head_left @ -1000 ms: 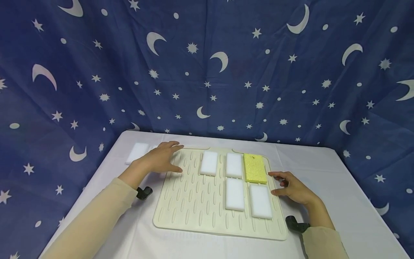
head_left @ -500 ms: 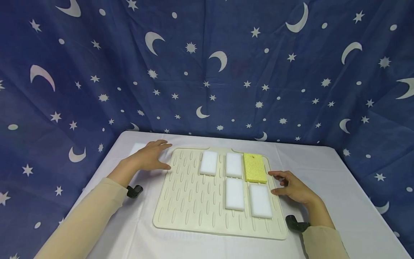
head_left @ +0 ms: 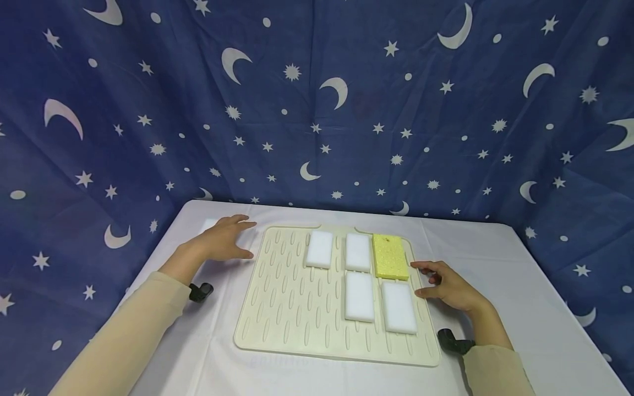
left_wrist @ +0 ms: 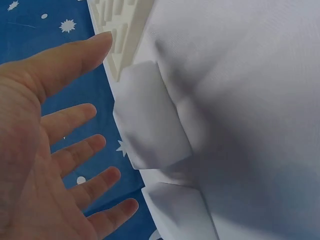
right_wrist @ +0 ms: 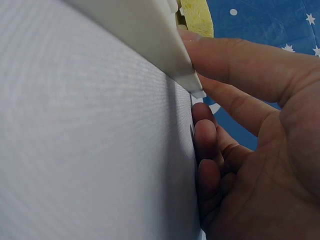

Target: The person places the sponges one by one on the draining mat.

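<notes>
My left hand (head_left: pixel 220 239) hovers left of the cream ridged mat (head_left: pixel 277 324), fingers spread and holding nothing. Below it, in the left wrist view, one white sponge block (left_wrist: pixel 152 117) lies on the cloth with another white block (left_wrist: pixel 182 212) beside it; from the head they are mostly covered by the hand. At the mat's right edge rests my right hand (head_left: pixel 453 286), thumb and forefinger touching the rim, the other fingers loosely curled. Near it on the mat lie a yellow sponge (head_left: pixel 390 257) and a white block (head_left: pixel 398 307).
Further white blocks lie flat on the mat: one at the upper middle (head_left: pixel 320 249), one left of the yellow sponge (head_left: pixel 358 252), one below that (head_left: pixel 359 297). A white cloth covers the table (head_left: pixel 495 264). Behind hangs a blue star-and-moon curtain (head_left: pixel 356 132).
My left hand has moved left, off the mat's upper left corner and over the white blocks on the cloth. The right hand and everything on the mat have stayed put.
</notes>
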Demonstrator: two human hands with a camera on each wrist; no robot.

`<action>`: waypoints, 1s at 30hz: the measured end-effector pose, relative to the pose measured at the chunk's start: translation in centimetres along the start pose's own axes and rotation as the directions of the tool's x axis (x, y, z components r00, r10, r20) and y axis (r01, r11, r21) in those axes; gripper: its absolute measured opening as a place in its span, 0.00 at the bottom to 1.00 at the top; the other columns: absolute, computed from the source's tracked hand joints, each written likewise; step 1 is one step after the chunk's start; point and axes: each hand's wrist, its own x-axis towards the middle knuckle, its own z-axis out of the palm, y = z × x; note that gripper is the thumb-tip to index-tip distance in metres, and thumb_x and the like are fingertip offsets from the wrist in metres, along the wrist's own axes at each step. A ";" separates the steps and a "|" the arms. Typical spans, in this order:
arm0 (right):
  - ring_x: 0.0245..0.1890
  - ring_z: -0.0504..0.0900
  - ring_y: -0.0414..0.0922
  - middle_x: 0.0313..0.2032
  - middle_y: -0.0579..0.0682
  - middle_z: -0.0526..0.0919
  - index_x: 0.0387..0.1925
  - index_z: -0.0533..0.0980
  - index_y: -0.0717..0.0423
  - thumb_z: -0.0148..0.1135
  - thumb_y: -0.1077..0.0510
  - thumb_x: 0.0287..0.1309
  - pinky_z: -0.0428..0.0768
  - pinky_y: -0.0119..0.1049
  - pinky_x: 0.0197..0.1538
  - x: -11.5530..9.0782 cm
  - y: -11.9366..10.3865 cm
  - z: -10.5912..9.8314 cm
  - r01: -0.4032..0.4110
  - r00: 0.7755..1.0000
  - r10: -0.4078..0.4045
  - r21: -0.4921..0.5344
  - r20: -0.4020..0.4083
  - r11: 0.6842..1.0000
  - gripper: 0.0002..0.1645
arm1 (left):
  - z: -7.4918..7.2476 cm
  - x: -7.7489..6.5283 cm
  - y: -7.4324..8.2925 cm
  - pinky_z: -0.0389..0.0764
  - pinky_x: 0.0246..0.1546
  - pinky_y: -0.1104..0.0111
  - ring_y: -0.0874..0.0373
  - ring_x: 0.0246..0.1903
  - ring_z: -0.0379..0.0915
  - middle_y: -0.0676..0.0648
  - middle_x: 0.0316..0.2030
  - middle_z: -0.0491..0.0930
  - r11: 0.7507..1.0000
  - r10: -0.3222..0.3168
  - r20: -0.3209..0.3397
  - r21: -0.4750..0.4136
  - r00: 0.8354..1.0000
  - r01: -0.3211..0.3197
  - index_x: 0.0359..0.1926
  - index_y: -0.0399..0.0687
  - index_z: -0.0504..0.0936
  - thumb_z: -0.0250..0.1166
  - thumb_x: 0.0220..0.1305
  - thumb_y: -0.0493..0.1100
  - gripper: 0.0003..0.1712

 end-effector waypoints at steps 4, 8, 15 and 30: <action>0.50 0.64 0.51 0.55 0.57 0.66 0.71 0.73 0.50 0.80 0.54 0.48 0.67 0.43 0.48 0.0 0.0 0.0 0.003 1.000 -0.003 -0.002 0.003 1.000 0.46 | 0.3 0.2 -0.5 0.56 0.73 0.36 0.29 0.77 0.49 0.32 0.78 0.56 1.000 0.002 0.000 0.006 1.000 -0.002 0.76 0.44 0.67 0.76 0.59 0.53 0.49; 0.50 0.64 0.51 0.55 0.57 0.67 0.71 0.73 0.50 0.81 0.53 0.48 0.67 0.43 0.48 0.0 0.0 0.0 0.005 1.000 -0.005 -0.006 0.002 1.000 0.46 | 0.5 0.3 -0.8 0.56 0.74 0.36 0.29 0.77 0.50 0.32 0.78 0.56 1.000 -0.004 0.005 0.006 1.000 0.004 0.76 0.45 0.69 0.77 0.58 0.53 0.48; 0.49 0.64 0.51 0.54 0.57 0.66 0.71 0.73 0.50 0.81 0.54 0.48 0.68 0.43 0.48 0.0 0.0 0.0 0.004 1.000 -0.004 -0.002 -0.006 1.000 0.47 | 0.7 0.3 -1.0 0.57 0.73 0.36 0.28 0.76 0.51 0.31 0.78 0.57 1.000 -0.016 0.020 -0.002 1.000 0.016 0.76 0.45 0.69 0.76 0.59 0.52 0.46; 0.49 0.65 0.52 0.54 0.58 0.69 0.70 0.73 0.52 0.81 0.55 0.48 0.69 0.42 0.49 0.0 -0.2 0.1 0.004 1.000 -0.005 -0.031 -0.023 1.000 0.46 | 1.2 1.0 -1.7 0.61 0.72 0.36 0.28 0.74 0.55 0.32 0.77 0.58 1.000 -0.017 0.005 -0.016 1.000 0.018 0.75 0.47 0.70 0.77 0.58 0.53 0.47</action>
